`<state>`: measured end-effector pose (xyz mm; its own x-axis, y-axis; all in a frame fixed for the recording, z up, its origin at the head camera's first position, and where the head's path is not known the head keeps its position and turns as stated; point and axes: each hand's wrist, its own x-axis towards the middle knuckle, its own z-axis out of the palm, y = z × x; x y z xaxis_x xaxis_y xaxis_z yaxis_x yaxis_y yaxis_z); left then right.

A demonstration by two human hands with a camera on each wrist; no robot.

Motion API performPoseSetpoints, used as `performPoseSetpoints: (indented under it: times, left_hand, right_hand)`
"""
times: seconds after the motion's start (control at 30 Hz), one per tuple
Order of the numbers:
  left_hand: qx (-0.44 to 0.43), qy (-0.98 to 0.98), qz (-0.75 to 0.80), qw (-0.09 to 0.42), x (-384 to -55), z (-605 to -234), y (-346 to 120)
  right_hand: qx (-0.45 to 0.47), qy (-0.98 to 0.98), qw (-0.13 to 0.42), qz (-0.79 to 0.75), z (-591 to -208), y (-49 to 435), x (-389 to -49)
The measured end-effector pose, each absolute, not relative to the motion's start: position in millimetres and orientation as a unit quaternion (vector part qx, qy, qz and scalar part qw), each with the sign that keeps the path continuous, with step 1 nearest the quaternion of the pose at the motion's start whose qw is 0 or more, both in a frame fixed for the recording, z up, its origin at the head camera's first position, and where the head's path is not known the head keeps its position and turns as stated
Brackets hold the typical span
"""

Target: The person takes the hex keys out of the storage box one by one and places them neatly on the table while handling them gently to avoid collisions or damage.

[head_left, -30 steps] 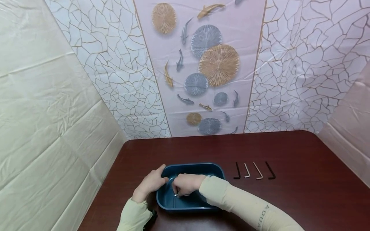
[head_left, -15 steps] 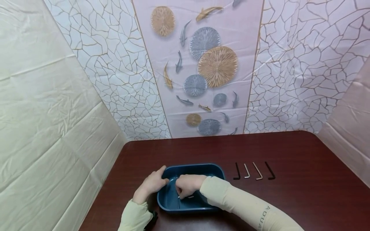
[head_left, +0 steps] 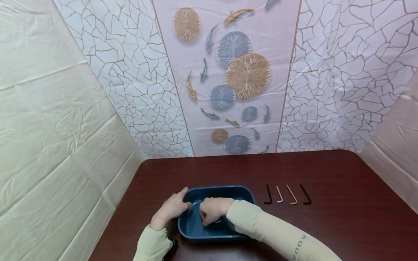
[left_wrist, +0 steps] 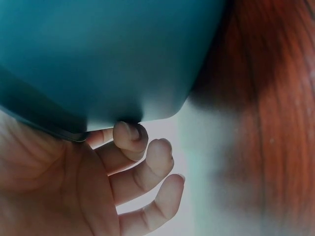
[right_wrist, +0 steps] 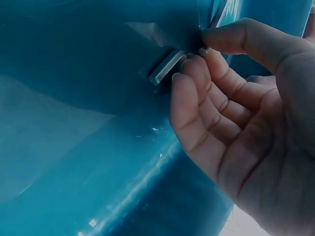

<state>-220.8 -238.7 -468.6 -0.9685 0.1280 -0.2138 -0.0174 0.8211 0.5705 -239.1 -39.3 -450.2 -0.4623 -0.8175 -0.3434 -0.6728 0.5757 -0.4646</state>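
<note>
A blue plastic bin stands on the table, with both hands at it. My left hand grips its left end, thumb over the rim; in the left wrist view the curled fingers lie against the outside wall. My right hand is down inside the bin, thumb and fingertips drawn together low at the floor. In the right wrist view the right hand pinches a silver hex key; the fingers hide its middle. Whether the silver bar beyond the thumb belongs to the same key, I cannot tell.
Right of the bin, several hex keys lie in a row on the dark red table: a black one, a short silver one, a longer silver one and another black one. Patterned cloth hangs behind.
My right hand has shifted slightly right inside the bin, and the silver bit seen below its fingers a second ago is now mostly hidden. My left hand keeps its hold on the bin.
</note>
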Motion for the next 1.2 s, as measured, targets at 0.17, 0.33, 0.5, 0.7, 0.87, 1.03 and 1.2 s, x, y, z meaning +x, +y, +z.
performPoseSetpoints:
  times: [0.17, 0.33, 0.5, 0.7, 0.87, 1.03, 1.2]
  left_hand:
    - [0.034, 0.948, 0.292, 0.121, -220, -465, -237]
    - [0.04, 0.949, 0.287, 0.122, -221, -463, -237]
    - [0.036, 0.948, 0.291, 0.127, -223, -467, -238]
    - [0.039, 0.945, 0.3, 0.122, -222, -470, -240]
    - [0.047, 0.945, 0.299, 0.123, -222, -471, -241]
    - [0.052, 0.945, 0.299, 0.119, -222, -471, -241]
    - [0.047, 0.946, 0.3, 0.113, -221, -472, -240]
  right_hand:
    - [-0.437, 0.849, 0.264, -0.136, -450, -39, -238]
    - [-0.433, 0.856, 0.247, -0.135, -448, -41, -237]
    - [-0.457, 0.847, 0.243, -0.125, -454, -45, -243]
    - [-0.502, 0.803, 0.28, -0.158, -504, -51, -276]
    - [-0.554, 0.764, 0.285, -0.169, -549, -56, -304]
    - [-0.536, 0.777, 0.292, -0.155, -529, -52, -292]
    - [-0.467, 0.828, 0.283, -0.13, -469, -44, -255]
